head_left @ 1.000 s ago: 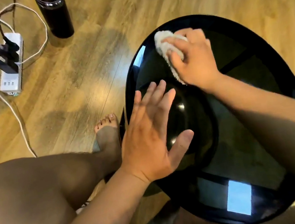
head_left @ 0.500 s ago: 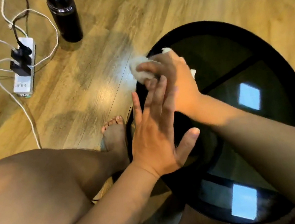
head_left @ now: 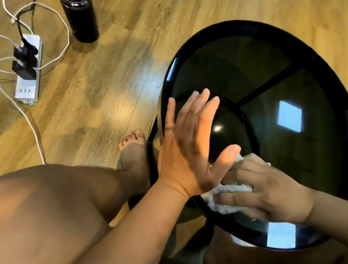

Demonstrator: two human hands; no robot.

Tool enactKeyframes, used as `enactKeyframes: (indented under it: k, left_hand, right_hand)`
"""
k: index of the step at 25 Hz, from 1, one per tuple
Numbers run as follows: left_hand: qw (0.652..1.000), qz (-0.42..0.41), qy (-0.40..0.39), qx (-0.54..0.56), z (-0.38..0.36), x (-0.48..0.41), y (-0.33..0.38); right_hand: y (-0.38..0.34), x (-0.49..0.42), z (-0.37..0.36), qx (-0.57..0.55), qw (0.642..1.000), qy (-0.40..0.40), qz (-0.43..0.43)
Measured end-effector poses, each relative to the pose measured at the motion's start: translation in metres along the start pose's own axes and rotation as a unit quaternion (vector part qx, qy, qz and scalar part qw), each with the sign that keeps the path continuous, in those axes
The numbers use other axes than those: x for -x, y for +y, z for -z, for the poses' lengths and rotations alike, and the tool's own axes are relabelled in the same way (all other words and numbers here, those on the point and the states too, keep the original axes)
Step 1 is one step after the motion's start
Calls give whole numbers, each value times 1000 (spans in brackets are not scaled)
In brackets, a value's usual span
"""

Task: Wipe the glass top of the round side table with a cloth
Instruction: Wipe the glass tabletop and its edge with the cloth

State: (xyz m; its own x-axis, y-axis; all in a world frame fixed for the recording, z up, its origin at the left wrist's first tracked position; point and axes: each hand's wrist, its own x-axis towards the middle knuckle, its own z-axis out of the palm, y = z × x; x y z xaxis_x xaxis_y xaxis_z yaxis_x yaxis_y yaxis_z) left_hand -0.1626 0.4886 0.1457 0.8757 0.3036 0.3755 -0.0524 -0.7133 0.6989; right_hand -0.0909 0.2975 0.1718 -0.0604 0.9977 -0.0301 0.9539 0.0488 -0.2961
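The round side table has a dark glass top (head_left: pixel 261 66) with a black rim and fills the right half of the head view. My left hand (head_left: pixel 185 153) lies flat on the glass by the left rim, fingers straight and pointing away from me, thumb spread to the right. My right hand (head_left: pixel 271 194) reaches in from the right and holds a bunched white cloth (head_left: pixel 231 190) against the glass at the near-left rim. The cloth sits just below my left thumb, partly hidden by both hands.
On the wooden floor to the far left lie a white power strip (head_left: pixel 28 73) with black plugs and looping white cables. A black bottle (head_left: pixel 80 16) stands beyond it. My bare leg (head_left: pixel 45 222) and foot (head_left: pixel 133 148) are against the table's left side.
My right hand has swept the cloth from the far-left rim around the left side to the near-left rim, passing under my left hand. My left hand has stayed flat in place.
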Motion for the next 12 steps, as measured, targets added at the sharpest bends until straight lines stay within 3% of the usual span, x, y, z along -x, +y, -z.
enactKeyframes:
  k: [3,7,12]
  left_hand:
    - [999,-23,-29,-6,2,1,-4]
    - [998,-25,-48,-18,2,-2,-3]
    - [998,-4,-56,-42,0,-3,-6]
  right_hand:
    - [55,-65,1,-16,995,64,-71]
    - [155,-123,23,53,966,165,-190]
    - [235,-138,54,88,913,193,-349]
